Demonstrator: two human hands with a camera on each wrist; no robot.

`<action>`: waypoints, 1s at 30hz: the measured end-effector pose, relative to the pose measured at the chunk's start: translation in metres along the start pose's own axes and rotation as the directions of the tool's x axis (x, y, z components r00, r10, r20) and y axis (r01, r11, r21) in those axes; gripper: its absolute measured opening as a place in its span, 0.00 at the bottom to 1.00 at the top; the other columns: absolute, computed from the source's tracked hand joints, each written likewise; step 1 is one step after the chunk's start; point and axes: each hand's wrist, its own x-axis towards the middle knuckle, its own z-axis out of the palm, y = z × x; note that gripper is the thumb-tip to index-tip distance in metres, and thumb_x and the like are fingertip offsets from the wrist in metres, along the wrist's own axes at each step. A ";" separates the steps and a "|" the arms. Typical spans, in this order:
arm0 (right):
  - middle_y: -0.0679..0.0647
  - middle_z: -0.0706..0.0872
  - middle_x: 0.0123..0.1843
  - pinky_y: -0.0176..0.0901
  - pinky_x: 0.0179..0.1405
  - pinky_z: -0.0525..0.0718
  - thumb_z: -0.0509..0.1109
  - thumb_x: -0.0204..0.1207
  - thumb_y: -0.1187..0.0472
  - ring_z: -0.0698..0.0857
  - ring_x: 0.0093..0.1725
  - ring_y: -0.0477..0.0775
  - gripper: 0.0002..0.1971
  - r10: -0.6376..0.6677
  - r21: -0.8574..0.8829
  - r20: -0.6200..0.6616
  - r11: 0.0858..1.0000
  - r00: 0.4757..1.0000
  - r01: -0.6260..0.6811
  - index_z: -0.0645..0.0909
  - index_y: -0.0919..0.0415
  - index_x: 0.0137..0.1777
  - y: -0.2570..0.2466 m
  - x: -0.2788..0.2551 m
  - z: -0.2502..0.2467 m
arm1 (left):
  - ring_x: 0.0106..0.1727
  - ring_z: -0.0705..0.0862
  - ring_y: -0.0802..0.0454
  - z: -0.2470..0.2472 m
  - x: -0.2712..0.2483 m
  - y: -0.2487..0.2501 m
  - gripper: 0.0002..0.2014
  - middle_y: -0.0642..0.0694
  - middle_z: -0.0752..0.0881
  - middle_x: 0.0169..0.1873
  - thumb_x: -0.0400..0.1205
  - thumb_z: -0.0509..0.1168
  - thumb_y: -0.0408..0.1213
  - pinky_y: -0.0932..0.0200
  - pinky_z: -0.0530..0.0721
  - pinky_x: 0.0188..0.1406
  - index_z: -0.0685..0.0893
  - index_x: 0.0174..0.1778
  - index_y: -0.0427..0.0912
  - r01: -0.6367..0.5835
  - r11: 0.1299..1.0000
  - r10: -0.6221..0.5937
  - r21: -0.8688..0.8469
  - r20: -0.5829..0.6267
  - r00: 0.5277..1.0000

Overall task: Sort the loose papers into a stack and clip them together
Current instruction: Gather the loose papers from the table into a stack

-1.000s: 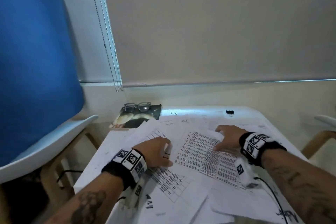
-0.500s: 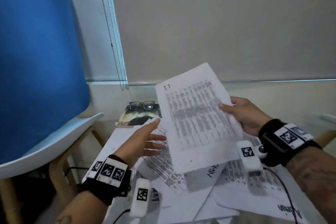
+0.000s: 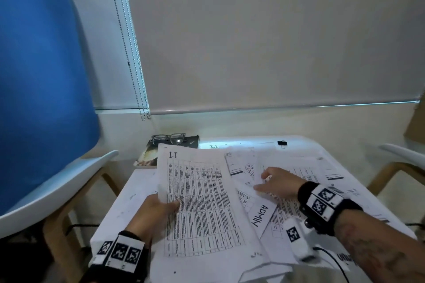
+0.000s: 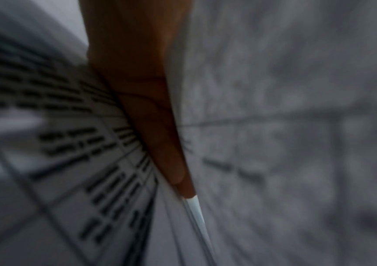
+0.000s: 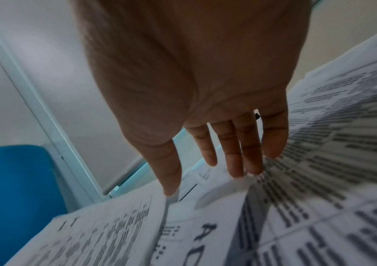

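Printed sheets lie scattered over the white table. My left hand pinches the left edge of a sheet marked "I.T", thumb on top; in the left wrist view a finger lies against that paper. My right hand reaches with straight fingers over the loose papers to the right, fingertips near a sheet marked "ADMIN". A black binder clip sits at the table's far edge.
A blue chair stands close on the left, another chair's arm on the right. Glasses rest on a dark book at the table's far left corner. A blind's cord hangs by the wall.
The "I.T" sheet passed from my right hand, which had lifted it, to my left hand and came down low over the table. My right hand moved onto the papers at the right.
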 end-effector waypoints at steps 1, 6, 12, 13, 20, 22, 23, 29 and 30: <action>0.56 0.75 0.78 0.45 0.66 0.74 0.72 0.78 0.45 0.76 0.73 0.56 0.32 0.000 -0.040 0.019 0.999 1.000 0.001 0.71 0.59 0.77 -0.006 0.001 0.003 | 0.27 0.90 0.50 0.000 0.001 -0.001 0.06 0.43 0.93 0.29 0.84 0.65 0.25 0.57 0.85 0.28 0.87 0.51 0.29 0.003 1.000 -0.003 0.004 0.003 1.000; 0.63 0.89 0.60 0.49 0.56 0.85 0.75 0.74 0.51 0.87 0.55 0.57 0.23 -0.026 -0.069 0.042 0.997 0.999 0.028 0.83 0.67 0.62 -0.015 0.008 0.020 | 0.37 0.94 0.45 0.000 0.002 -0.004 0.07 0.41 0.95 0.37 0.84 0.65 0.26 0.53 0.88 0.38 0.88 0.53 0.31 0.001 1.000 -0.001 -0.005 -0.003 1.000; 0.60 0.93 0.50 0.45 0.38 0.89 0.71 0.82 0.61 0.93 0.41 0.59 0.05 -0.127 0.392 -0.104 0.907 0.987 0.158 0.85 0.61 0.53 0.000 -0.004 0.009 | 0.50 0.93 0.40 -0.010 -0.007 0.003 0.10 0.39 0.94 0.49 0.85 0.66 0.35 0.44 0.87 0.58 0.87 0.59 0.36 -0.056 0.982 0.040 -0.179 -0.094 0.995; 0.60 0.93 0.52 0.45 0.40 0.90 0.70 0.82 0.62 0.94 0.44 0.60 0.07 -0.138 0.523 -0.157 0.829 0.978 0.201 0.85 0.62 0.57 0.003 -0.011 0.007 | 0.51 0.93 0.38 -0.012 -0.008 0.005 0.09 0.39 0.94 0.50 0.86 0.66 0.35 0.44 0.88 0.55 0.87 0.59 0.37 -0.066 0.966 0.044 -0.248 -0.093 0.995; 0.54 0.93 0.58 0.62 0.65 0.84 0.67 0.84 0.61 0.92 0.59 0.58 0.11 -0.168 0.784 -0.226 0.554 0.960 0.281 0.85 0.59 0.63 0.010 -0.053 0.036 | 0.61 0.90 0.39 0.005 -0.008 0.024 0.16 0.40 0.91 0.60 0.89 0.60 0.37 0.36 0.81 0.69 0.82 0.70 0.37 -0.137 0.897 0.088 -0.421 -0.133 0.987; 0.56 0.94 0.57 0.61 0.61 0.87 0.66 0.85 0.59 0.92 0.57 0.59 0.11 -0.206 0.776 -0.177 0.573 0.963 0.265 0.86 0.59 0.62 0.005 -0.063 0.043 | 0.61 0.89 0.40 0.012 -0.009 0.025 0.17 0.40 0.91 0.60 0.89 0.59 0.37 0.37 0.81 0.69 0.81 0.71 0.36 -0.144 0.898 0.099 -0.415 -0.128 0.987; 0.57 0.94 0.56 0.61 0.60 0.87 0.66 0.85 0.57 0.92 0.57 0.61 0.12 -0.214 0.768 -0.143 0.593 0.966 0.244 0.87 0.59 0.61 0.004 -0.066 0.046 | 0.59 0.90 0.41 0.015 -0.011 0.026 0.16 0.39 0.91 0.59 0.88 0.60 0.36 0.40 0.84 0.66 0.82 0.70 0.34 -0.138 0.910 0.100 -0.390 -0.116 0.988; 0.63 0.86 0.60 0.37 0.39 0.81 0.68 0.83 0.51 0.85 0.45 0.52 0.13 0.032 0.614 -0.213 0.782 0.976 0.109 0.82 0.59 0.60 0.037 -0.050 0.017 | 0.26 0.92 0.56 0.020 -0.005 0.016 0.07 0.41 0.93 0.37 0.85 0.64 0.28 0.66 0.85 0.20 0.86 0.53 0.30 -0.136 0.975 0.110 -0.178 -0.149 0.983; 0.59 0.84 0.62 0.37 0.42 0.82 0.70 0.82 0.51 0.85 0.50 0.52 0.16 0.090 0.572 -0.238 0.818 0.967 0.065 0.79 0.58 0.65 0.050 -0.045 0.003 | 0.26 0.92 0.56 0.020 -0.002 0.013 0.07 0.42 0.93 0.35 0.85 0.65 0.29 0.67 0.84 0.20 0.87 0.51 0.30 -0.138 0.981 0.118 -0.134 -0.146 0.982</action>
